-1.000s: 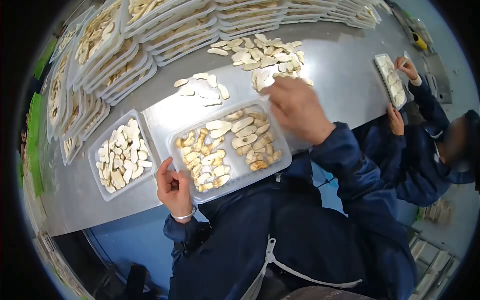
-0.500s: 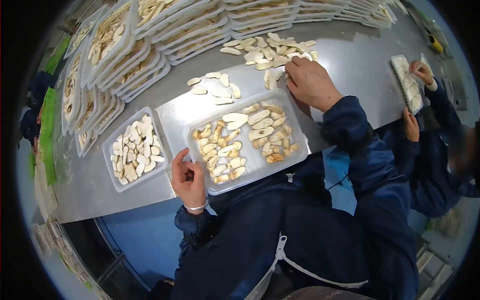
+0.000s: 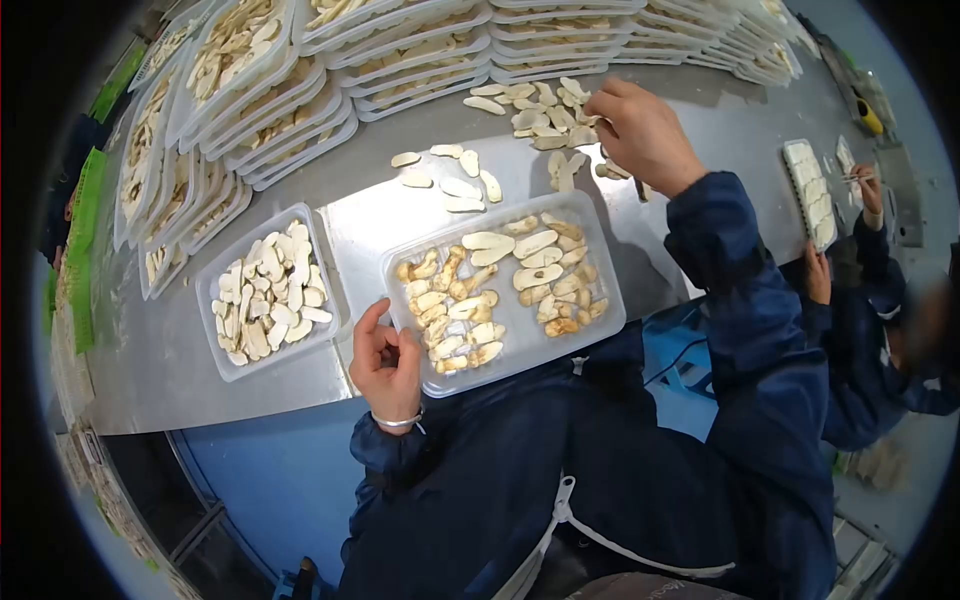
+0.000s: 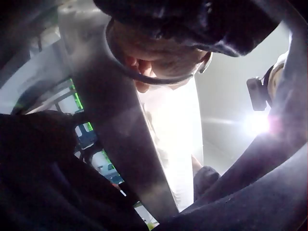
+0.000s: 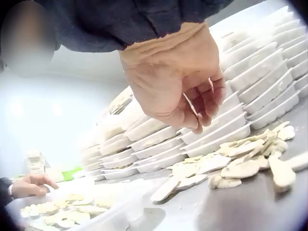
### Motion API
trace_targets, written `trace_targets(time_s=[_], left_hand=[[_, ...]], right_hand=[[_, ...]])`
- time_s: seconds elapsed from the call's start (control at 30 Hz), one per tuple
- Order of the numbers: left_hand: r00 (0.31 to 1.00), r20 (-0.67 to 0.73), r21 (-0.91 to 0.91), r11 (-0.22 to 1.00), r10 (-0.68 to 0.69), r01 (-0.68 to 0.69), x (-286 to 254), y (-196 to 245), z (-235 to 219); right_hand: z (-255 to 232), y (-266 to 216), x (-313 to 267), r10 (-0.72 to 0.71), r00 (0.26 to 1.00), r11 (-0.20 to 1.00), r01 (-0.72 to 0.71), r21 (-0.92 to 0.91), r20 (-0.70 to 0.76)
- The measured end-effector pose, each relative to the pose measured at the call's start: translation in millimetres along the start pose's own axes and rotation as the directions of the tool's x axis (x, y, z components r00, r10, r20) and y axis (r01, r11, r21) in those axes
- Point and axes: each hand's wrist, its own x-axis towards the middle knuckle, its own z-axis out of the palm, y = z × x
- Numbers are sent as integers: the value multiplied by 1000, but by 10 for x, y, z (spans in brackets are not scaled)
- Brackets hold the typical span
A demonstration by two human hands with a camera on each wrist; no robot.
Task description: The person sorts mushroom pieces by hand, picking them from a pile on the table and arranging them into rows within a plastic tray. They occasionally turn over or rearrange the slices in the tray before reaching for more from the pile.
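In the head view a clear plastic tray (image 3: 511, 310) in front of me holds mushroom slices (image 3: 540, 257) in two groups. My left hand (image 3: 388, 370) rests at its left edge, fingers loosely bent, thumb right at the rim. Beyond the tray, my right hand (image 3: 645, 135) hangs over a loose heap of mushroom slices (image 3: 545, 120). The right wrist view shows that hand's fingers (image 5: 216, 91) bent downward with the thumb close by, and nothing appears between them. Glare washes out the left wrist view, where part of the left hand shows past the bracelet (image 4: 139, 79).
A second tray (image 3: 290, 355) of slices stands to the left. Several loose slices (image 3: 462, 188) lie on the metal table (image 3: 375, 215) beyond the front tray. Stacks of filled trays (image 3: 420, 75) line the back. On the right another person's hand (image 3: 868, 188) works beside a long tray (image 3: 815, 205).
My right hand has moved from the near side of the heap, across it, to farther back over the slices. The left hand stays by the tray; the camera view has shifted slightly.
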Motion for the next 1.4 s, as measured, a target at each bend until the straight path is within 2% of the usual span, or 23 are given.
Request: trace_targets(time_s=[0.07, 0.17, 0.2, 0.3, 0.43, 0.47, 0.57, 0.7, 0.83, 0.93, 1.03, 1.17, 1.27, 1.4], left_hand=[[1000, -4, 8, 1000, 10, -10, 3, -8, -4], [1000, -30, -16, 1000, -2, 2, 5, -4, 10], [1000, -27, -10, 1000, 2, -2, 8, -2, 5], [1000, -18, -8, 1000, 5, -5, 4, -9, -3], [1000, -6, -72, 997, -21, 20, 5, -33, 11], [999, -9, -91, 995, -32, 31, 4, -40, 16], [999, -5, -94, 995, -41, 40, -2, -47, 0], [1000, -12, -62, 998, -6, 5, -6, -47, -1], [1000, -9, -46, 999, -4, 3, 0, -48, -5], [1000, 1, -53, 998, -20, 20, -8, -37, 3], [1000, 7, -62, 998, -28, 28, -19, -46, 6], [999, 1, -103, 994, -44, 44, -18, -43, 12], [1000, -7, -60, 998, -21, 20, -7, -43, 0], [1000, -4, -54, 998, -28, 27, -7, -32, 5]], right_hand=[[128, 101, 114, -82, 997, 996, 82, 21, -18], [308, 133, 150, -190, 982, 978, 191, -85, 18], [334, 134, 118, -164, 986, 983, 166, -76, 33], [57, 222, 36, -19, 973, 999, 8, 49, 231], [-63, 454, 78, 156, 985, 985, -149, -86, 76], [-46, 510, 127, 192, 975, 978, -180, -109, 112], [163, 452, 266, 204, 973, 976, -194, -96, 104], [309, 390, 383, 179, 968, 964, -136, -230, 178], [416, 561, 312, 71, 996, 974, -59, -218, 51], [237, 628, 238, 182, 983, 966, -172, -191, 33], [123, 727, 164, 220, 975, 964, -213, -158, 31], [102, 646, 179, 267, 956, 918, -215, -333, 118], [160, 481, 293, 107, 992, 981, -94, -172, 69], [400, 398, 358, -18, 996, 990, 30, -139, 88]])
